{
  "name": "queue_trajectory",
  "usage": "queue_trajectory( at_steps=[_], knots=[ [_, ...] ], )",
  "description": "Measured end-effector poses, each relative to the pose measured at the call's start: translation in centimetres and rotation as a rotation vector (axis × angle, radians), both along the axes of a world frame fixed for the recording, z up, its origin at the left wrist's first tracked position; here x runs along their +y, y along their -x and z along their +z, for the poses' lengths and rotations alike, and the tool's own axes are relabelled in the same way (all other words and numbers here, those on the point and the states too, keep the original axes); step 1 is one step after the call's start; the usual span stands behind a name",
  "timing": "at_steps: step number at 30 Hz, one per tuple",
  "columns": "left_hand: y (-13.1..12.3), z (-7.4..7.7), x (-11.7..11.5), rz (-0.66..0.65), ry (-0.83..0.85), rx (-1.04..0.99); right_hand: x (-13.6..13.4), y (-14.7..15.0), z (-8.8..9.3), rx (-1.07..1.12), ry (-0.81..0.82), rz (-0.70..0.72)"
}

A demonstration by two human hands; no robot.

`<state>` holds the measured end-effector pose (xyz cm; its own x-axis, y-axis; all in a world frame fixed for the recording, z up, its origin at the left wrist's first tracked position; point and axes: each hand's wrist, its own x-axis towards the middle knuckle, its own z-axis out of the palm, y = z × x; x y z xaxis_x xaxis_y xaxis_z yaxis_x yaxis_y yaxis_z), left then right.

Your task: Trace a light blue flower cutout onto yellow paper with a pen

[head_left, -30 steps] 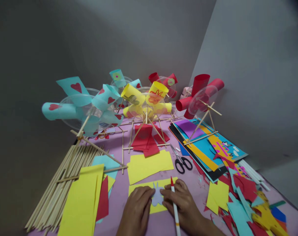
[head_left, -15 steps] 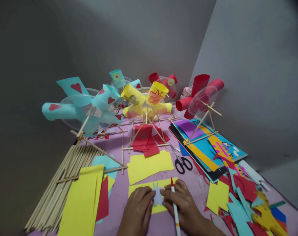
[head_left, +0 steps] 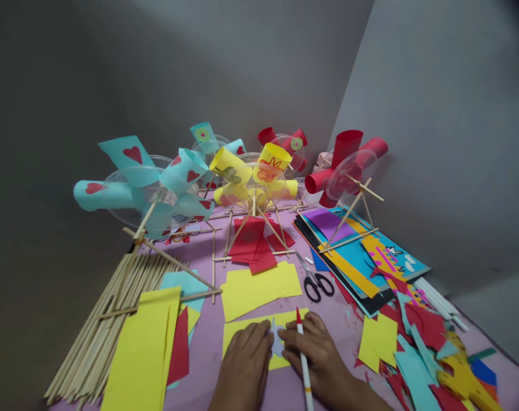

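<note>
- Now, in the head view, the left hand point(head_left: 246, 359) has slid right since a second ago, covering more of the pale cutout point(head_left: 277, 341); less of it shows between the hands.
- Its fingers lie flat and close together, pressing the cutout onto the yellow strip point(head_left: 253, 328).
- The right hand point(head_left: 317, 357) stays put, fingers closed round the red-tipped pen point(head_left: 302, 357).
- The cutout is whitish-blue, lobed, lying on the strip at the near edge of the pink table point(head_left: 210, 342); scissors point(head_left: 314, 279) lie beyond.
</note>
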<state>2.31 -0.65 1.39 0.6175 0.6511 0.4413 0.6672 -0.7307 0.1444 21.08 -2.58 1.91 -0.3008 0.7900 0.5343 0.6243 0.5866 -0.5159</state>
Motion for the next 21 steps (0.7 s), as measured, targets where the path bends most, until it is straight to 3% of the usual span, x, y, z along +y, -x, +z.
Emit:
queue_trajectory(
  at_steps=[8,15,21],
  knots=[
    [-0.2,-0.1,0.3,-0.009,-0.036,0.027,0.0,0.0,0.6,-0.024,-0.019,0.001],
    [-0.4,0.7,0.3,-0.02,-0.009,-0.013,-0.1,0.3,0.7,-0.151,0.116,0.003],
    [-0.6,1.1,0.3,-0.013,0.051,-0.028,-0.1,0.4,0.4,-0.117,0.156,0.011]
  ],
)
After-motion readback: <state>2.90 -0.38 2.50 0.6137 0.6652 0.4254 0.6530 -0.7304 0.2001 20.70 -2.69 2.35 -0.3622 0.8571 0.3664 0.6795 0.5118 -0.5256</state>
